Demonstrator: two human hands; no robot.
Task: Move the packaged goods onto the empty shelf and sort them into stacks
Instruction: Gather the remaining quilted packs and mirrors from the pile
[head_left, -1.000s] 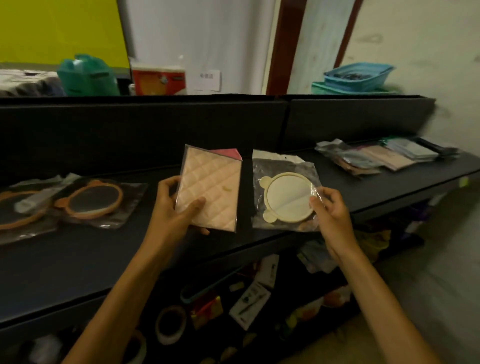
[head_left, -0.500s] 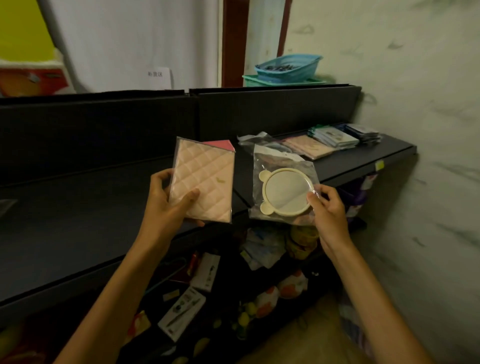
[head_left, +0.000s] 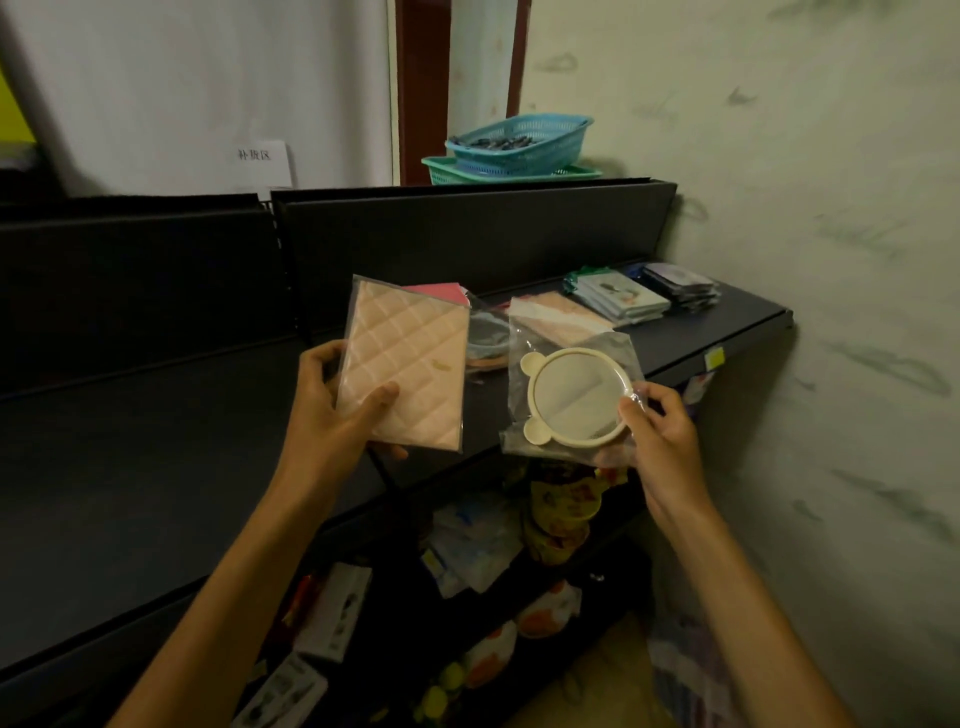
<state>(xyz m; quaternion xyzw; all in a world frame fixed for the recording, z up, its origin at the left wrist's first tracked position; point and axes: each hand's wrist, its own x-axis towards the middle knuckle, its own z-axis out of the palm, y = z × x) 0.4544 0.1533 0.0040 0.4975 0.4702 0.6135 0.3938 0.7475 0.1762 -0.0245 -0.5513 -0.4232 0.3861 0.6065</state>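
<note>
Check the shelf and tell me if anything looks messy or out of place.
The loose bagged items behind the held packets lie crumpled and overlapping, unlike the squared green-edged packet stack and dark packet stack further right on the black shelf.

We see a peach quilted pouch (head_left: 410, 371) with diamond stitching, a cream-rimmed mirror (head_left: 576, 397) in clear wrap, a matte black shelf (head_left: 156, 467), and blue (head_left: 519, 143) and green (head_left: 511, 174) baskets.

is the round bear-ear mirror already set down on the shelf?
No, the round mirror in its clear bag is held up by the right hand in front of the shelf.
</note>
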